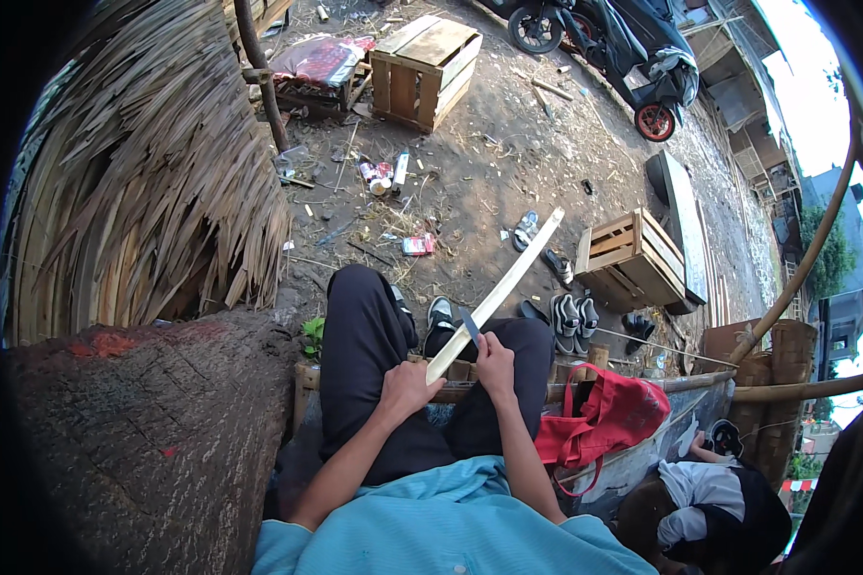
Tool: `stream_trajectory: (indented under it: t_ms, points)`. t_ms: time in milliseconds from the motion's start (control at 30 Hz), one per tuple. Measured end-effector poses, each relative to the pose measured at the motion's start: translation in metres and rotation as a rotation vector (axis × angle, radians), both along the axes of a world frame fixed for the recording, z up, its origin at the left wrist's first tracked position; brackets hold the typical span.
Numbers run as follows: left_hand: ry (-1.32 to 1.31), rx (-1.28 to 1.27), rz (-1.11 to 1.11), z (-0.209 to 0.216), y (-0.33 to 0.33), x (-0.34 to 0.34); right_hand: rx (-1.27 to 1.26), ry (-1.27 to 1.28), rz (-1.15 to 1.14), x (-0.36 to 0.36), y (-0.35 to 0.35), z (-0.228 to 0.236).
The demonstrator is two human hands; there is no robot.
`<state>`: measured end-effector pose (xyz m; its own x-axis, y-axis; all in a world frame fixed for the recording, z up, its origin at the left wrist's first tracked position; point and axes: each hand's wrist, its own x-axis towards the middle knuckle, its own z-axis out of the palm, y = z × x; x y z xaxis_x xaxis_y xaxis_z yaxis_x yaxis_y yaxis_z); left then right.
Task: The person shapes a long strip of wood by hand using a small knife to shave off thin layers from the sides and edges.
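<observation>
A long pale strip, apparently split bamboo or wood, slants across my lap, its far end up and to the right. My left hand is closed round the near end of the strip. In my right hand is a knife, gripped by the handle, which my fingers mostly hide. The grey blade lies against or just over the strip, a little beyond my left hand; I cannot tell whether it cuts in. Both hands rest close to my dark-trousered knees.
A red cloth bag lies right of my legs, near another person. Wooden crates, shoes and litter stand on the dirt ground ahead. A thick tree trunk and dry thatch flank my left; motorbikes are parked far off.
</observation>
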<state>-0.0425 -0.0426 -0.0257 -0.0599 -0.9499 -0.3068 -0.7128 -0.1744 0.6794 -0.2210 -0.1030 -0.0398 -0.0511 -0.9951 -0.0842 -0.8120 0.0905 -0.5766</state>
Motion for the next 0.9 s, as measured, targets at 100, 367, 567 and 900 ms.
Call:
stream_trajectory:
  t_ms: [100,367,567,900]
  points:
    - [0.075,0.011,0.021,0.005,-0.005,0.004,-0.058,-0.075,-0.023,-0.008,-0.008,0.006]
    - [0.103,0.034,0.033,-0.002,-0.008,-0.005,-0.203,-0.004,0.139,-0.008,0.001,0.019]
    - [0.058,0.063,-0.002,0.002,-0.006,0.002,-0.144,0.103,0.360,-0.005,0.012,0.026]
    - [0.023,0.029,-0.031,0.001,-0.005,-0.001,-0.149,0.112,0.534,-0.024,-0.015,0.029]
